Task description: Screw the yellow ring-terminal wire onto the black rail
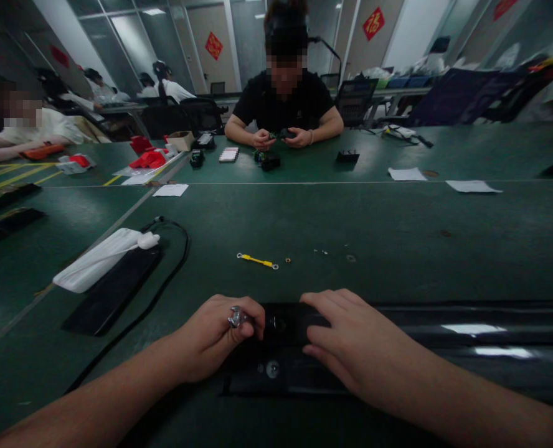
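My left hand point(220, 336) is closed around a small silver wrench point(234, 317); its forked end sticks out between the fingers. That hand is over the left end of a long, glossy black housing point(426, 336). My right hand point(346, 336) lies across the same housing with its fingers apart, thumb side toward the left hand. Between the hands a round shiny fitting point(276, 323) shows on the housing, and nearer me is a round metal screw head point(272, 369). Beyond the hands lie a yellow cable with ring terminals point(258, 261) and a small brass-coloured nut point(288, 260).
To the left are a white wrapped packet point(99, 261), a black slab point(113, 289) and a black cable point(164, 289). Across the green table point(388, 230), a person point(283, 93) handles small parts. Paper sheets point(407, 175) and red pieces point(148, 157) lie farther back.
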